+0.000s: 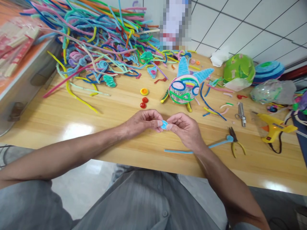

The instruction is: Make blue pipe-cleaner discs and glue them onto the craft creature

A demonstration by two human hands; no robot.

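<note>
Between my two hands is a small coiled disc of light blue pipe cleaner (164, 125). My left hand (149, 120) pinches its left edge between thumb and fingers. The thumb and fingers of my right hand (184, 127) close on its right edge. Under my right wrist lies a blue pipe cleaner (178, 151) whose far end is rolled into a coil (229, 138). Beyond my hands stands a round figure (183, 91) with blue ears, ringed eyes and yellow-green feet. A yellow-orange coil (144, 92) and red coils (144, 103) lie to its left.
A heap of colourful pipe cleaners (103, 38) covers the back left, beside a box (21, 83). At right lie pliers (236, 143), a small metal cutter (241, 115) and a yellow glue gun (273, 126) with a cord. Behind them stand a green ball (239, 71) and a blue coiled piece (270, 72).
</note>
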